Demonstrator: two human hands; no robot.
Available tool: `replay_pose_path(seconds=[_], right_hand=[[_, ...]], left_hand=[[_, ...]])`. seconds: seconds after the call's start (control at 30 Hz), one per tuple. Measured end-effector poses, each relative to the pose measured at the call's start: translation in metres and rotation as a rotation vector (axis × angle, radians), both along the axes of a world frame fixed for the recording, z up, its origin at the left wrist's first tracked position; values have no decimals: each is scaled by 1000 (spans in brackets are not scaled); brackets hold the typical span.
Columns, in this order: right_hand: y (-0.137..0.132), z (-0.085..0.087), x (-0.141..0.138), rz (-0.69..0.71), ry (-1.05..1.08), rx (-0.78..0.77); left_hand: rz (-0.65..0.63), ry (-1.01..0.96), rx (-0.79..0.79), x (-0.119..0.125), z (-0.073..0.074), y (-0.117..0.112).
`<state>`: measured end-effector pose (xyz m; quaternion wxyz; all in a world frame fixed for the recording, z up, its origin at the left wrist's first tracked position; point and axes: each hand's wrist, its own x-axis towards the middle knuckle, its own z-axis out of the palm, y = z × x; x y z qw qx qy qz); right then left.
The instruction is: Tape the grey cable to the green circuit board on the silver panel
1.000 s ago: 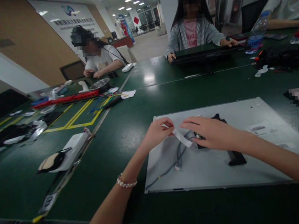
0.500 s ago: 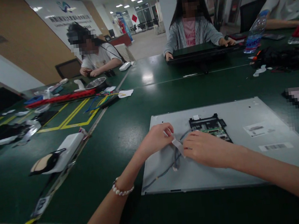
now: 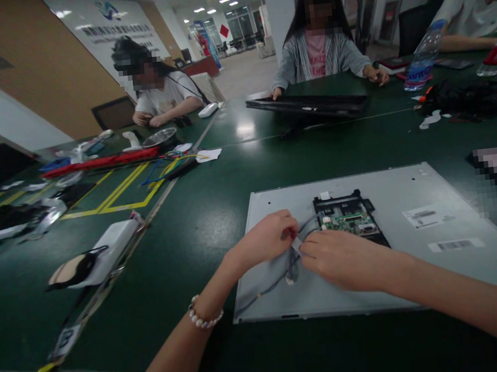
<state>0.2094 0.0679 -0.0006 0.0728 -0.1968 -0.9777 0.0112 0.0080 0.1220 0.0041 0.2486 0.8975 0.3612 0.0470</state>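
A grey metal panel (image 3: 418, 275) lies flat on the green table (image 3: 216, 213) in front of me. A small green circuit board (image 3: 345, 222) in a black frame sits near its middle, and thin bluish cables (image 3: 284, 274) run from it toward the panel's near left edge. My left hand (image 3: 267, 240) and my right hand (image 3: 340, 259) meet over the cables, both pinching a short strip of white tape (image 3: 297, 245) held between them. A pearl bracelet circles my left wrist.
A white box with a black-and-tan object (image 3: 92, 261) lies to my left. Further left are yellow floor-style markings, red tools and coloured wires (image 3: 108, 162). Across the table a person holds a black flat panel (image 3: 311, 105). Water bottles (image 3: 421, 58) and black clutter stand at far right.
My hands have drawn together and lowered onto the cables, so the white tape strip between them looks much shorter. The circuit board is now uncovered. The person opposite has tilted their black panel.
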Motion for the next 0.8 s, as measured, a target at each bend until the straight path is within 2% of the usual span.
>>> replay_pose_path(seconds=[0.23,0.4,0.5,0.63,0.8], right_hand=[[-42,11,-14,-130,-71,-84],[-72,2,-26,-191,-78,-44],[-73,-5,-26,-202,-50,-23],[-62,-3,-22,-179,-14,-45],[-60,-5,-22,-281,-8,-4]], left_hand=[[12,54,-85,-1,8,-5],[49,71,-70,1,7,-8],[58,61,-57,2,6,-9],[67,68,-56,3,8,-10],[79,85,-67,4,9,-11]])
